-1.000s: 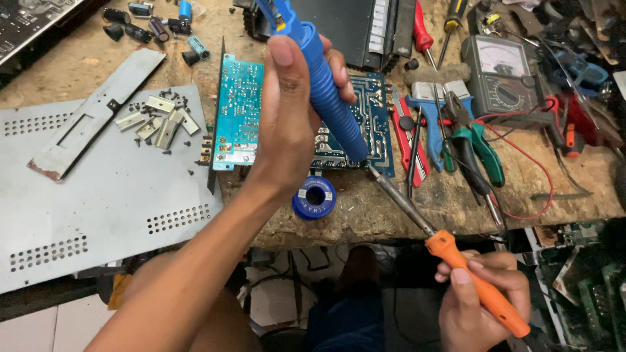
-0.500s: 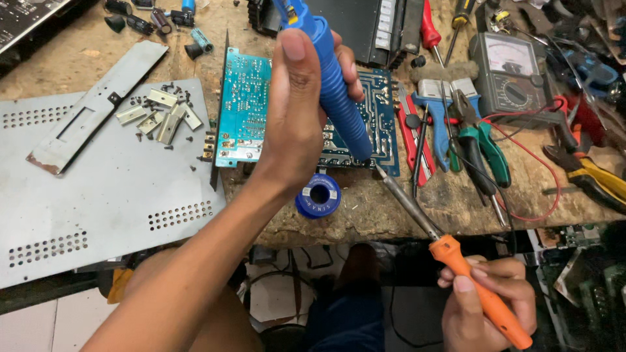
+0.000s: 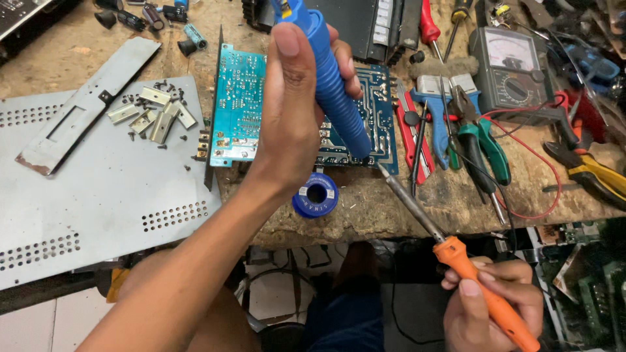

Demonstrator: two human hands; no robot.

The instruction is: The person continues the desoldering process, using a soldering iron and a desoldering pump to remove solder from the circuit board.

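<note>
Since the earlier frames little had shifted: the view had drifted a touch, and the two tools had held their meeting point at the near edge of the board. The left hand was wrapped shut around a blue desoldering pump, thumb upright along its barrel near the top, probably so it could reach the plunger; the pump slanted down so that its nozzle came to the lower right corner of the blue-green circuit board. The right hand, low and off the bench edge, was closed in a pen-like grip on the orange handle of a soldering iron, whose long metal shaft rose up and left until its tip sat just beside the pump's nozzle — the two held close, seemingly so that heat and suction could act on one joint. The board lay copper side up on the worn wooden bench, which would leave its solder joints open to the tools. A blue spool of solder rested just below the board, near the left wrist. To the left lay a grey metal cover with small brackets and screws gathered on it. To the right were green-handled pliers, a red screwdriver and an analogue meter with red lead — all within easy reach.
</note>
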